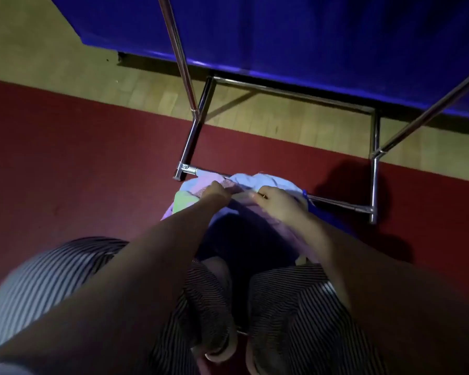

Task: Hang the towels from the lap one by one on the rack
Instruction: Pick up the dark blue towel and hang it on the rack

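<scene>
A bundle of towels (268, 226) lies over the person's knees in the lap, bunched in lilac, pink and pale folds, with a green patch (183, 202) at its left edge and a light blue towel (260, 181) crumpled on the far side, touching the low front rail of the rack (190, 142). The rack is of chrome tube: a rectangular base frame on the floor, with two uprights that rise out of the top of the view. On the left and under the near half of the rack spreads a red carpet (65, 171); beyond it runs a strip of wooden floor (38, 63), and a blue cloth (309, 36) hangs down at the back. Striped trousers (65, 266) cover both legs. Both bare arms reach forward and down. The left hand (215, 192) has its fingers curled into the pinkish fold at the top of the bundle and grips it; the right hand (275, 203), just beside it, pinches the pale edge of the same bundle, knuckles up
</scene>
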Demonstrator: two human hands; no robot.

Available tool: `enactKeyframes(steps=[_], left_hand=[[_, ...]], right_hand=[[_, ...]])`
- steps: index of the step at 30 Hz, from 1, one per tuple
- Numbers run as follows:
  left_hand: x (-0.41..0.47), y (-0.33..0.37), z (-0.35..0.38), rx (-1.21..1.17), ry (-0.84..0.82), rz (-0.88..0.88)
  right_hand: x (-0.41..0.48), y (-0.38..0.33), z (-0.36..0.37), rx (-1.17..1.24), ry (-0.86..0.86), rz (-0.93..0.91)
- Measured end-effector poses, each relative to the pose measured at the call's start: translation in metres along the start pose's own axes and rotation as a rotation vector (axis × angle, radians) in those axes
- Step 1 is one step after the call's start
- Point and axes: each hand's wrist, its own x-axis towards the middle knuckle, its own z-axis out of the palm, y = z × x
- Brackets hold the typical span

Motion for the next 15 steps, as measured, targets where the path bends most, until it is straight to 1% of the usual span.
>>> enactKeyframes(steps=[4, 7, 10, 11, 13, 15], left_hand=[[0.031, -0.026, 0.018, 0.061, 0.029, -0.106], [0.051, -0.041, 0.035, -0.010, 0.015, -0.141], [0.052, -0.045, 0.036, -0.041, 0.132, -0.101], [0.051, -0.046, 0.037, -0.041, 0.166, -0.078], [0.045, -0.045, 0.033, -0.089, 0.185, 0.056], [0.042, -0.040, 0.028, -0.175, 0.105, 0.259]], right_hand=[[0.025, 0.008, 0.016, -0.061, -0.074, -0.002], [0.037, 0.011, 0.026, -0.028, -0.085, 0.010], [0.047, 0.015, 0.033, -0.066, -0.099, 0.018], [0.049, 0.015, 0.033, -0.079, -0.108, 0.019], [0.053, 0.015, 0.033, -0.095, -0.110, 0.015], [0.057, 0.017, 0.032, -0.077, -0.092, 0.008]])
